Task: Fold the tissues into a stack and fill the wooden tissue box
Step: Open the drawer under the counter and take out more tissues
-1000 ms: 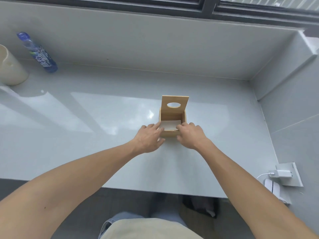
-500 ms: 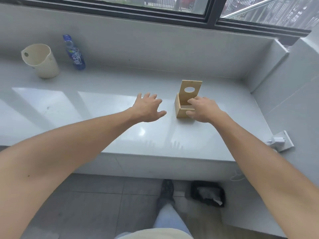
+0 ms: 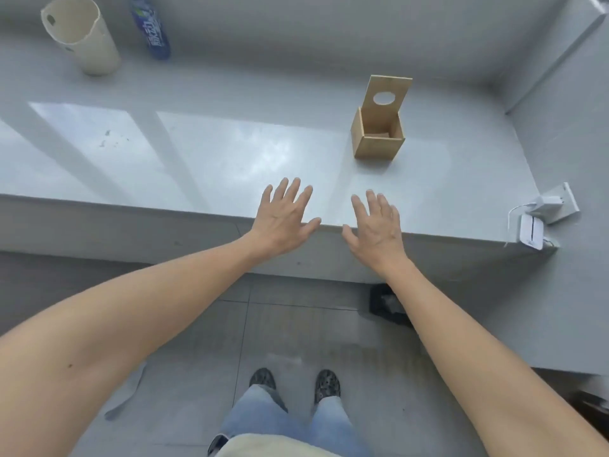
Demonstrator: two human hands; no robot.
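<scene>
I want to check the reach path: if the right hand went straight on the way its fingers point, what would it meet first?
Probably the wooden tissue box; the right hand points up the bare counter towards it, though depth is unclear.

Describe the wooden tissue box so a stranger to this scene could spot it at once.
Start at the long pale grey counter under the window wall and go toward its right end. The wooden tissue box stands there alone, beyond the open right hand. It is the only tan wooden thing, with its lid raised upright, an oval hole cut through it; the cream cup and blue bottle stand far left.
</scene>
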